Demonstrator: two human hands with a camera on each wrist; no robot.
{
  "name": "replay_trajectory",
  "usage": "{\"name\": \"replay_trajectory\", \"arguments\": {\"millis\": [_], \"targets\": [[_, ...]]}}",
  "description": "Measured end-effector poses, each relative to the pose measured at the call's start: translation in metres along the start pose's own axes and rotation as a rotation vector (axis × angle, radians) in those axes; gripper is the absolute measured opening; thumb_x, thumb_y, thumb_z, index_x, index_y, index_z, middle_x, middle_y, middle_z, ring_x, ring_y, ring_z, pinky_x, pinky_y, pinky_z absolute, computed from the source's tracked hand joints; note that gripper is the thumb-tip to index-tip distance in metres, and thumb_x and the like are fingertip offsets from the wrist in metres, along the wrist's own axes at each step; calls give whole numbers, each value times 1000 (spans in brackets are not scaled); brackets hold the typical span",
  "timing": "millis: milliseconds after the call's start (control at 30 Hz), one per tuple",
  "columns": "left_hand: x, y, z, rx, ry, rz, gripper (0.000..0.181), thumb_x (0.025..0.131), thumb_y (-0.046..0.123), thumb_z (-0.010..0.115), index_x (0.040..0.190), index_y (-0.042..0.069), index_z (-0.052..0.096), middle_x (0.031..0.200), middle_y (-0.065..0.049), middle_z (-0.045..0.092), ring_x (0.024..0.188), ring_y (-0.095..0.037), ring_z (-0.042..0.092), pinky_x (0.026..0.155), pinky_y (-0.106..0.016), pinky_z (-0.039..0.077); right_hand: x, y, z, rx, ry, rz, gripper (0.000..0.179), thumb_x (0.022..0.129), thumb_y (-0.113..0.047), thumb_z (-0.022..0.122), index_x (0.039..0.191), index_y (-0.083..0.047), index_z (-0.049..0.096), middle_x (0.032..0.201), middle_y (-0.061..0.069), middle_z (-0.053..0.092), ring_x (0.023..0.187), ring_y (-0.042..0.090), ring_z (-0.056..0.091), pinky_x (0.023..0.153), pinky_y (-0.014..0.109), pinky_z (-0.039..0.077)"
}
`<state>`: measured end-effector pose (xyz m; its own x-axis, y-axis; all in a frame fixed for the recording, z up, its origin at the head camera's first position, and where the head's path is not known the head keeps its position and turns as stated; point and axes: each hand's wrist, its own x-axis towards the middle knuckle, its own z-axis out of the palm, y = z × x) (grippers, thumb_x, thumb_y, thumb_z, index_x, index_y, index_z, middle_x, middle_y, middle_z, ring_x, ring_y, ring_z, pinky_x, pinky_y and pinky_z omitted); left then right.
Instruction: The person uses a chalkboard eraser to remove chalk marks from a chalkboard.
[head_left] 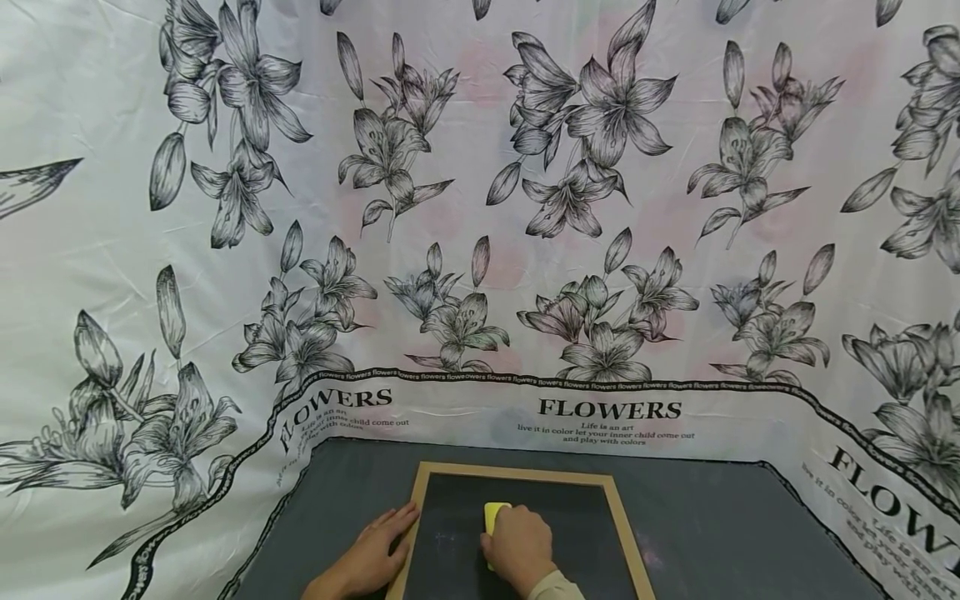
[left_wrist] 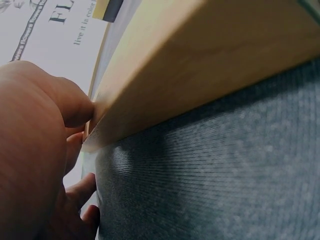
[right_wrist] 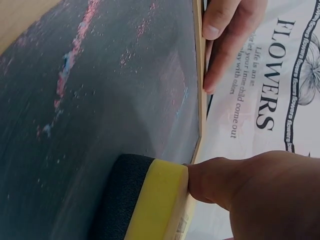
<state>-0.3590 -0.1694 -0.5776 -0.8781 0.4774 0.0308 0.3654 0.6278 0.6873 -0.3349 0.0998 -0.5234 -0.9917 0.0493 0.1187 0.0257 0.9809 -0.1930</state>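
Observation:
A small chalkboard (head_left: 450, 500) in a light wooden frame (head_left: 517, 472) lies on the dark table. In my right hand (head_left: 523, 546) is a board eraser (right_wrist: 160, 197) with a yellow body and a dark felt face, and the felt meets the board. My right thumb presses on the eraser's back in the right wrist view. Fingertips of my left hand (head_left: 375, 550) rest against the left side of the frame, with the fingers fairly straight. Pink and blue chalk residue (right_wrist: 75, 47) lies on the board in streaks and crumbs.
Dark ribbed cloth (left_wrist: 225, 165) covers the table around the board. Behind it and at both sides hangs a white sheet (head_left: 450, 417) printed with lilies and the word FLOWERS. A faint pinkish smudge (head_left: 651, 552) marks the cloth right of the frame.

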Motion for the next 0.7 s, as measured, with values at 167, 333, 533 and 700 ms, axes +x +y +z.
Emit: {"name": "replay_trajectory", "arguments": {"millis": [167, 333, 533, 700], "targets": [[0, 1, -1, 15, 5, -8, 57, 111, 20, 60, 165, 5, 49, 175, -20, 39, 158, -62, 31, 122, -85, 22, 7, 0, 12, -7, 27, -37, 44, 87, -44, 90, 97, -2, 78, 82, 11, 71, 72, 27, 69, 67, 51, 65], [0, 0, -2, 3, -4, -3, 58, 112, 21, 60, 166, 5, 48, 176, -19, 39, 158, -62, 31, 122, -85, 22, 7, -5, 12, 0, 12, -49, 44, 88, -44, 89, 98, -3, 79, 83, 11, 71, 73, 27, 69, 68, 51, 65], [2, -8, 2, 1, 3, 22, 59, 113, 29, 57, 167, 7, 46, 176, -19, 38, 158, -62, 30, 122, -85, 22, 1, -18, 2, 1, -2, -37, 45, 89, -45, 88, 99, -2, 79, 86, 12, 70, 76, 28, 70, 72, 52, 66], [0, -10, 4, 7, 23, 37, 60, 114, 34, 56, 168, 11, 47, 176, -16, 39, 157, -63, 31, 122, -85, 22, 0, -24, 8, -3, -1, -53, 45, 90, -44, 87, 101, -1, 80, 89, 14, 69, 80, 31, 72, 75, 54, 67]]}}
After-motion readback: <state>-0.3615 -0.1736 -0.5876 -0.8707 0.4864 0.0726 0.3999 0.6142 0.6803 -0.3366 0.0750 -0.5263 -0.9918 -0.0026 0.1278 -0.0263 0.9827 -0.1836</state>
